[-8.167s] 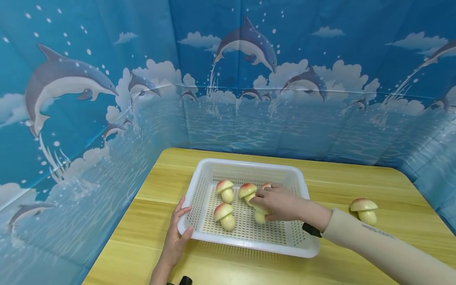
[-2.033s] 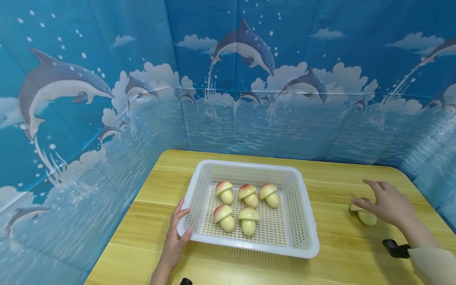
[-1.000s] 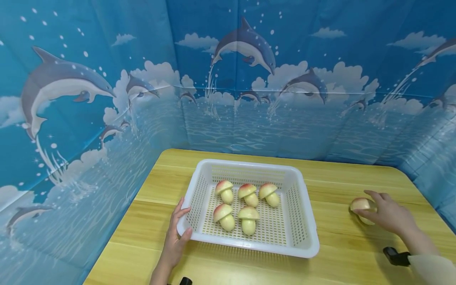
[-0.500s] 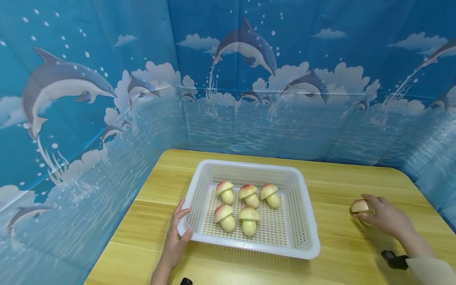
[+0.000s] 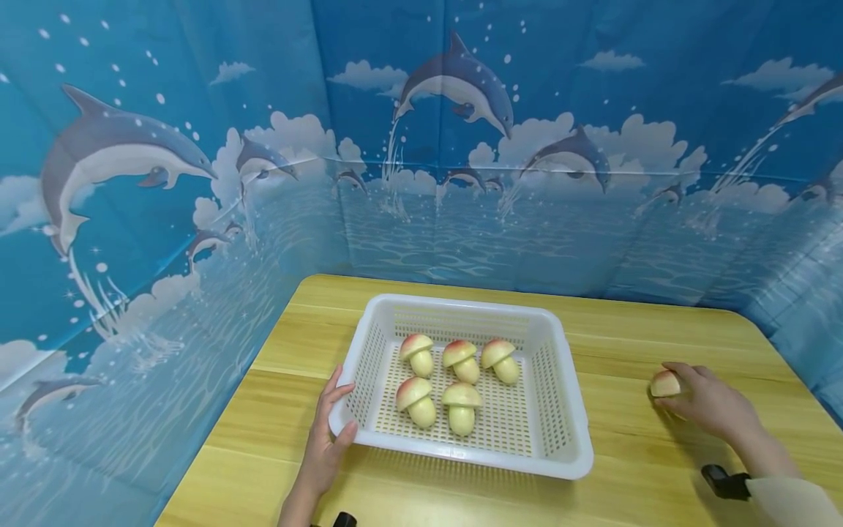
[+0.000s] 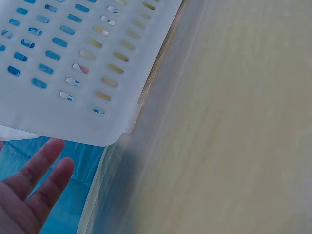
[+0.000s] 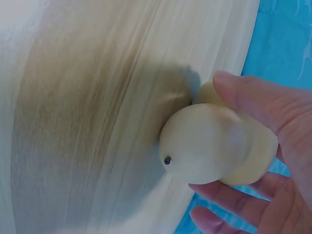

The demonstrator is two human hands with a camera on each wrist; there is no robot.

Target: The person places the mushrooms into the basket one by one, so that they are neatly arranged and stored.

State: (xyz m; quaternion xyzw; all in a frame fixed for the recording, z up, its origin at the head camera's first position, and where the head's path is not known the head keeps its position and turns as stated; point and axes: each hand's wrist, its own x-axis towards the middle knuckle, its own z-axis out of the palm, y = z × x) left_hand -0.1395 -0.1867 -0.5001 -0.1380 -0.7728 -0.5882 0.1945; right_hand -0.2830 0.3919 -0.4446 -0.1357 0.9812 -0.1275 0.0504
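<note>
In the head view, a white perforated plastic basket holds several toy mushrooms with cream stems and reddish caps. My left hand grips its near left corner, the thumb and a finger lapping over the rim. Seen from the left wrist, two fingers extend beside the basket's wall. On the table's right side, my right hand grasps another toy mushroom. The right wrist view shows thumb and fingers on opposite sides of this mushroom, whose stem end carries a dark spot.
A yellow wood-grain table carries the basket and the single mushroom. Behind and to the left hangs a blue dolphin-print curtain. The mushrooms lie in two rows in the basket's left and middle part.
My right hand left the basket, reached over to the mushroom on the right and closed around it. The near-row mushroom it handled earlier now lies released in the basket. My left hand stayed put.
</note>
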